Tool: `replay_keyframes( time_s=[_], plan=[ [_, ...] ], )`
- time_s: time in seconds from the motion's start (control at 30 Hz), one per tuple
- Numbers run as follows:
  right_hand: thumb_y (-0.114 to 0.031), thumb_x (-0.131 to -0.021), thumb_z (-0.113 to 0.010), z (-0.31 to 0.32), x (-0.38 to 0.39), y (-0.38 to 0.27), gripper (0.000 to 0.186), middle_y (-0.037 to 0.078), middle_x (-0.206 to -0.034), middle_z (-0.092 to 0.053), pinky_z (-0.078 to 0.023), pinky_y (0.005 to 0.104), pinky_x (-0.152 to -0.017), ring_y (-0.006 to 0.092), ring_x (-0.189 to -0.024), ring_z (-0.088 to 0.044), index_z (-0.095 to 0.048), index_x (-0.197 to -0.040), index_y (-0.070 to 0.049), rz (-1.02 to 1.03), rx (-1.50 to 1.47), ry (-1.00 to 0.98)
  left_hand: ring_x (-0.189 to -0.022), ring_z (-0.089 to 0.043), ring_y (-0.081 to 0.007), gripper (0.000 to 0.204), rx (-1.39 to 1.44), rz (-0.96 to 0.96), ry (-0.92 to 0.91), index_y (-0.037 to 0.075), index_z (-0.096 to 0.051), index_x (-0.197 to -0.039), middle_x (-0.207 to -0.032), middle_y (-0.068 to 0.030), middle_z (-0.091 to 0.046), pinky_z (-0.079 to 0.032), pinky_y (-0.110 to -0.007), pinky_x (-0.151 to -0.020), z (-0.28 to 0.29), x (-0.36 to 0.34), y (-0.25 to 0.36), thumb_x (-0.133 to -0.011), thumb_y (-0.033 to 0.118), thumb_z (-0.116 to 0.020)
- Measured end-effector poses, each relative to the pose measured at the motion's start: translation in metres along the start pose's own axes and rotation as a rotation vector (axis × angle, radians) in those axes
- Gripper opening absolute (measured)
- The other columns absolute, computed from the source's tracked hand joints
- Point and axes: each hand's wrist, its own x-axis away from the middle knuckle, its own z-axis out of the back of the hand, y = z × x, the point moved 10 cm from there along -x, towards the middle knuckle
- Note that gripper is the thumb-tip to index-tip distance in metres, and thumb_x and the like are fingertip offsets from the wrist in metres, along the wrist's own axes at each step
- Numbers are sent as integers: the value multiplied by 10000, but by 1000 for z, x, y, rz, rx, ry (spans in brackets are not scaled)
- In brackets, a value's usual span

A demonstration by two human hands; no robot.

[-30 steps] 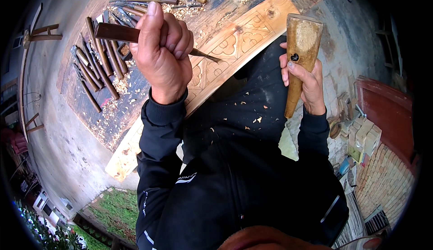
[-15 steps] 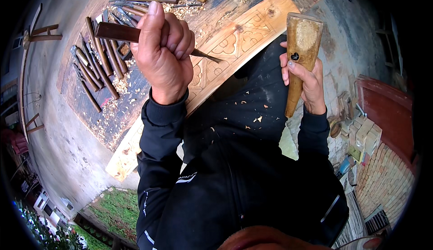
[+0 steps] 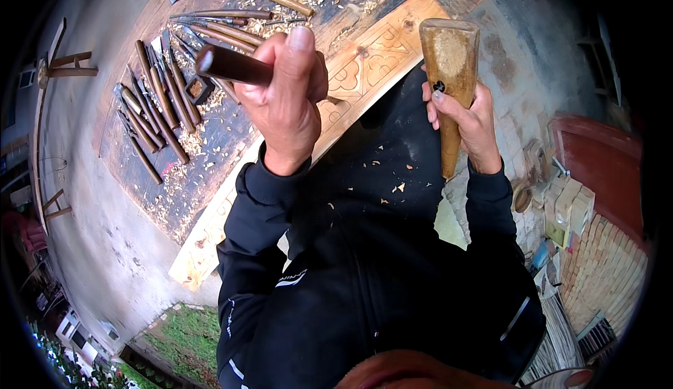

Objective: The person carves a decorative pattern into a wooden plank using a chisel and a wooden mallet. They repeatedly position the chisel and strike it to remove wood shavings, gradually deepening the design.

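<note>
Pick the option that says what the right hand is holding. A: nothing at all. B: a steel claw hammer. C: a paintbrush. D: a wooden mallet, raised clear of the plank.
D: the right hand grips a tapered wooden mallet by its narrow end, its broad head up and away from the carved plank, while the left hand holds a dark-handled chisel over the carving.

Pale cardboard boxes (image 3: 569, 206) are stacked on the floor at the right, beside a brick wall (image 3: 606, 263).
</note>
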Motion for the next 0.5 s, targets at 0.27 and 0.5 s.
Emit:
replay_keyframes(
  time_s=[0.27, 0.5],
  plan=[
    [-115, -729, -915, -64, 38, -227, 538, 118, -1053, -771, -578, 327, -825, 245, -910, -757, -689, -1204, -4, 1034, 811, 124, -470, -319, -58, 416, -55, -64, 33, 113, -408, -681, -578, 36, -374, -231, -262, -446, -15, 19, 5, -1030, 147, -632],
    [-115, -793, -881, -117, 45, -293, 556, 129, -1069, -765, -593, 326, -858, 184, -976, -752, -667, -1292, 7, 1181, 465, 31, -489, -350, -52, 445, -144, -131, 22, 119, -359, -675, -582, 35, -406, -246, -251, -458, -9, 35, 9, -1033, 131, -624]
  ],
)
